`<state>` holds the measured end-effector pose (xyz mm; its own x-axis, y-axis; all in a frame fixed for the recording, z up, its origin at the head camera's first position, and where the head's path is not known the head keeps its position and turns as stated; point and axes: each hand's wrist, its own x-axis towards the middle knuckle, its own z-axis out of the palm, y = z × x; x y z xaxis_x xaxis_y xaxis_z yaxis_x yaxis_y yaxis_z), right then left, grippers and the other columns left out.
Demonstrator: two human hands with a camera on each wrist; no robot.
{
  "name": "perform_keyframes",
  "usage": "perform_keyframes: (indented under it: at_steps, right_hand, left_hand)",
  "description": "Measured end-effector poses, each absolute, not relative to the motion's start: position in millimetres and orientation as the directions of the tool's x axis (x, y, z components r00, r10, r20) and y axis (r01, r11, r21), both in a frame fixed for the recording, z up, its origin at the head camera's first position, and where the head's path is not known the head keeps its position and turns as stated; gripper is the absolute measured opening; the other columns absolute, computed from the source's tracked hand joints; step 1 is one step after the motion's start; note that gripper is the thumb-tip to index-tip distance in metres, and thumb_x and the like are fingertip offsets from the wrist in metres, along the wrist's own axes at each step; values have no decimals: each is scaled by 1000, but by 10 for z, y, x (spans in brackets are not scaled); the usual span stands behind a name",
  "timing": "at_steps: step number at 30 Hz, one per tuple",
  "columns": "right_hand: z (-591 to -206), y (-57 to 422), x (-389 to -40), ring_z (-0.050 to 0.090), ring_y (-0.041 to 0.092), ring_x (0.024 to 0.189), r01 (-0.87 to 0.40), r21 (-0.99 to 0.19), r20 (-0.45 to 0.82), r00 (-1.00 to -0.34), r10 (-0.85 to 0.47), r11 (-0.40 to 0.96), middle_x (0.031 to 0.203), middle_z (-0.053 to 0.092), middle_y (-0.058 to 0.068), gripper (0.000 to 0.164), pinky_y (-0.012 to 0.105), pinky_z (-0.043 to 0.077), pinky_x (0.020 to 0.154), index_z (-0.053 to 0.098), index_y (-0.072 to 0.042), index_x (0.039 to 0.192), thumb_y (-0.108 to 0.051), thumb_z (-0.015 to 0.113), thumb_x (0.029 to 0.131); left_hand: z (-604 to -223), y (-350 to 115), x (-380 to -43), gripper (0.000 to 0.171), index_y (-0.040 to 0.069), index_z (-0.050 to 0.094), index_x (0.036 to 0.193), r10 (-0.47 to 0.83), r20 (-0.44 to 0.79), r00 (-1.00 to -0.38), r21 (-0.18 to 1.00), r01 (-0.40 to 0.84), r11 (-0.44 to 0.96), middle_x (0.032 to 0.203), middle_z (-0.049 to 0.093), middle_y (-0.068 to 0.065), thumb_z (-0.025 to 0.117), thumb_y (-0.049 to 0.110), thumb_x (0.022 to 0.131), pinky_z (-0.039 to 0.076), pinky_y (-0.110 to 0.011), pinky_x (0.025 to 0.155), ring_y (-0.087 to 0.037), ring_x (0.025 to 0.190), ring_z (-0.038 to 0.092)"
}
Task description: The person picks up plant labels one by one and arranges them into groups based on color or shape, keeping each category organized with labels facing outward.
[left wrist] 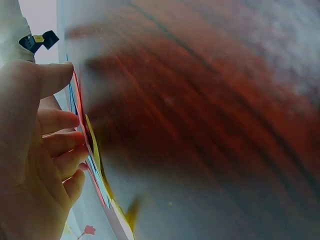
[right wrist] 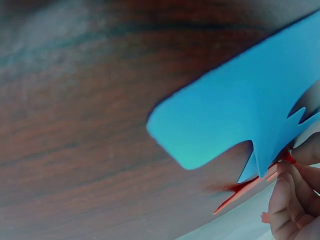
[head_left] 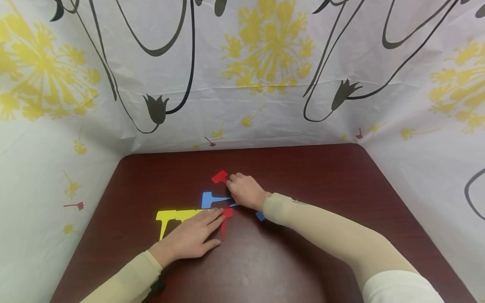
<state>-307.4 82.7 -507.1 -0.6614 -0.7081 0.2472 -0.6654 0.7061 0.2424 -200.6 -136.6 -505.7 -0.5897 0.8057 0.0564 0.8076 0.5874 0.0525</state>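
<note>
My right hand (head_left: 246,191) pinches the stem of a red T-shaped plant label (head_left: 219,176) at the far side of the group; the right wrist view shows fingertips on the red plastic (right wrist: 287,156). My left hand (head_left: 191,235) rests with extended fingers over a row of labels. That row has yellow plant labels (head_left: 166,215) at its left and another red label (head_left: 228,212) at its right, its stem pointing toward me. Part of the row is hidden under the left fingers. Behind it a blue label (head_left: 206,200) lies sideways, stem toward the right hand.
A further blue label (head_left: 260,216) lies partly under the right wrist and looms large in the right wrist view. The dark red-brown table (head_left: 303,168) meets a white patterned cloth (head_left: 265,126) at the back and sides.
</note>
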Motion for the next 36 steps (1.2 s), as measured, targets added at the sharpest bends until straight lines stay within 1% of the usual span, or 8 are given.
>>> perform_keyframes:
  at_steps: [6,10,13,17,22,25,32,36]
  right_hand:
    - [-5096,833,-3084,46,15,68,-667,274,256,-643,-721,693,84,56,4,19,25,48,55,68,-8,95,-20,60,84]
    - [-5101,842,-3093,43,15,67,-667,281,286,-628,-723,690,84,55,5,19,25,47,53,69,-7,93,-20,60,82]
    - [-5095,851,-3109,44,15,68,-670,286,316,-609,-728,685,85,55,5,20,24,47,53,70,-7,92,-20,59,81]
    - [-5077,870,-3137,46,16,71,-687,293,364,-563,-742,665,87,55,5,22,23,47,56,69,-6,92,-19,58,80]
    - [-5017,900,-3171,42,16,70,-712,285,447,-493,-746,642,83,51,5,18,22,45,55,68,-6,88,-16,57,80]
    - [-4975,914,-3187,40,15,69,-728,274,476,-465,-747,628,82,49,4,16,20,44,54,69,-6,87,-15,57,81]
    - [-4857,947,-3210,42,13,72,-755,238,485,-452,-748,611,84,51,3,20,18,45,57,70,-8,91,-14,52,86]
    - [-4783,982,-3212,44,13,73,-763,218,505,-445,-740,608,84,52,2,18,20,46,54,70,-10,89,-15,53,85]
  left_hand:
    - [-5077,-1355,-2008,68,10,35,140,803,66,-593,64,805,589,146,28,-6,48,52,88,25,-41,105,-22,133,25]
    - [-5078,-1351,-2013,67,10,36,140,801,67,-595,64,804,591,146,29,-6,48,51,88,25,-41,105,-22,133,26]
    - [-5076,-1347,-2017,67,11,36,140,796,60,-603,64,798,599,145,29,-5,48,51,88,25,-40,105,-21,133,26]
    - [-5081,-1347,-2024,67,11,36,140,796,55,-602,60,798,600,145,30,-5,47,51,88,25,-40,105,-21,133,26]
    - [-5081,-1349,-2031,66,10,36,140,801,51,-597,67,802,593,145,30,-6,47,50,89,25,-41,105,-22,132,26]
    - [-5072,-1348,-2032,66,10,36,140,799,47,-600,70,800,596,145,30,-5,47,50,89,25,-41,105,-22,132,26]
    - [-5067,-1348,-2040,67,12,34,141,791,32,-611,76,791,607,146,29,-4,46,52,88,24,-40,105,-21,133,25]
    - [-5069,-1347,-2042,67,13,35,141,794,32,-607,79,793,603,146,29,-4,46,53,88,25,-40,105,-21,133,26]
